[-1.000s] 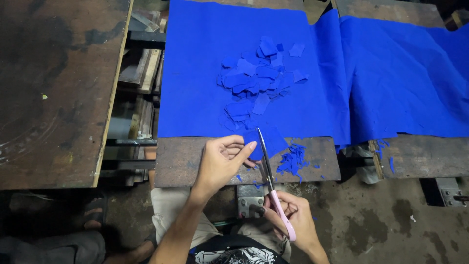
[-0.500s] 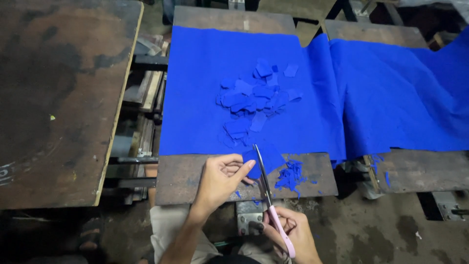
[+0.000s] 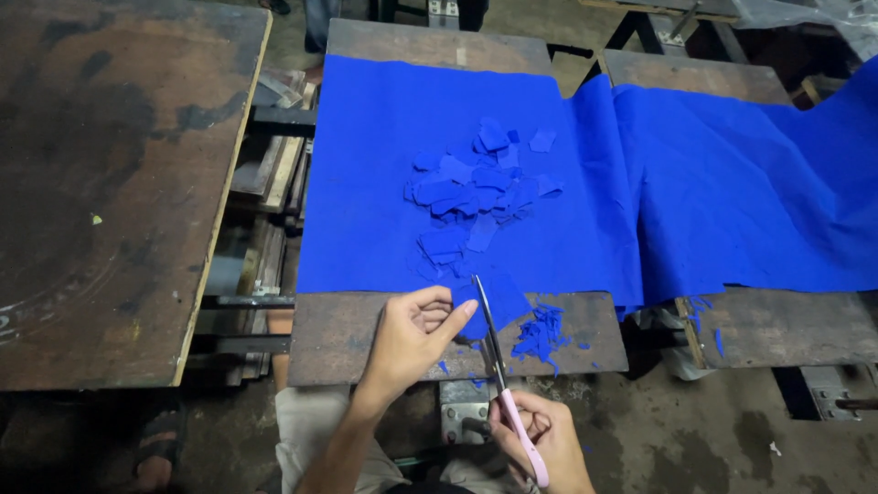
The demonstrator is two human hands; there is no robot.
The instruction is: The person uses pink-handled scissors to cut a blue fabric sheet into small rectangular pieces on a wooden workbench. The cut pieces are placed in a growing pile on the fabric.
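A person is cutting blue cloth at a worn wooden worktop [image 3: 366,343], seen from above. The left hand [image 3: 410,340] is pinching a small blue piece [image 3: 489,304] at the worktop's near edge, fingers [image 3: 462,320] closed lightly on its left side, thumb and forefinger pressing it. The right hand [image 3: 540,441] is gripping scissors [image 3: 498,366] with pink handles, fingers curled through the loops; the blades are lying nearly closed, pointing away from the body and running up along the piece beside the left forefinger. Just to the right of the blades, a scatter of tiny blue scraps [image 3: 540,331] is lying on the bare wood. Beyond the hands, a large blue sheet [image 3: 366,183] is covering most of the worktop and is carrying a loose pile of cut pieces [image 3: 476,192] near its middle. The sheet is running on to the right across a second worktop [image 3: 786,325], sagging in the gap between the two. A dark, stained table [image 3: 110,183] is standing to the left, well apart.
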